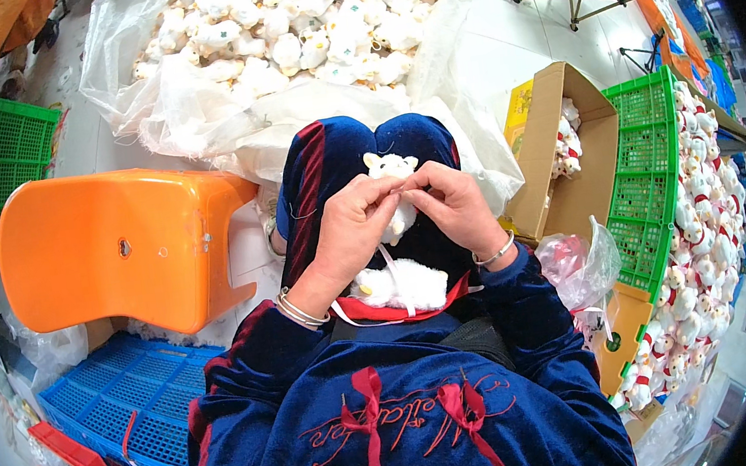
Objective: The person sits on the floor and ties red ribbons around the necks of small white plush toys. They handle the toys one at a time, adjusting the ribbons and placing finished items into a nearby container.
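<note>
Single head-worn fisheye view, facing steeply down, close over the lap; heaped white plush toys in clear plastic sheeting [309, 17] at 12 o'clock.

left hand [349, 227] and right hand [456, 207] raised together, fingertips pinched, wrists bent

Orange plastic stool [114, 246] at left, blue crate [124, 403] below it, green basket [649, 171] of white toys right, open cardboard box [558, 145] beside it

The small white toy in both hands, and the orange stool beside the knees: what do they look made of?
White toy: apparently plush fabric, matte and fuzzy at its outline, pinched by left hand and right hand. Orange stool: likely moulded plastic, smooth with a soft sheen and rounded edges.
</note>
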### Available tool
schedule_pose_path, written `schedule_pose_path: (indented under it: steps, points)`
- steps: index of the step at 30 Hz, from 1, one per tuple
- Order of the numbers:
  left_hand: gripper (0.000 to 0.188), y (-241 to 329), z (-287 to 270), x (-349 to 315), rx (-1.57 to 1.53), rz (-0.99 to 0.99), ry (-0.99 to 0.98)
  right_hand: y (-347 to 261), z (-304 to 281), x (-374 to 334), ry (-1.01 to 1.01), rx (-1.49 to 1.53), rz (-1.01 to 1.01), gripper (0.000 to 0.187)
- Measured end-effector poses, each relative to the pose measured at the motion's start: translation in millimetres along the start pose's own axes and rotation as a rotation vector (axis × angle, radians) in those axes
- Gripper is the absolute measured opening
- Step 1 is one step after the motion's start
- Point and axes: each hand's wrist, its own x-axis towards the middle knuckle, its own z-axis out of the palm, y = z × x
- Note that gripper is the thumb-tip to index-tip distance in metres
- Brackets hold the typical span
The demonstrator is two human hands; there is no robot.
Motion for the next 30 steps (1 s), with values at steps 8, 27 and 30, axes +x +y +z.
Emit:
schedule_pose_path:
  steps: [8,27,30]
  points:
    - [0.014,-7,0,5,-0.044,0.053,-0.032,-6,0,0,0.042,0.056,0.066,0.008]
    - [0.006,-13,-5,5,-0.159,0.055,-0.104,-6,-16,9,0.018,-0.306,0.151,0.015]
    - [0.008,-12,-8,6,-0.112,-0.015,-0.118,-8,-17,7,0.041,-0.304,0.18,0.015]
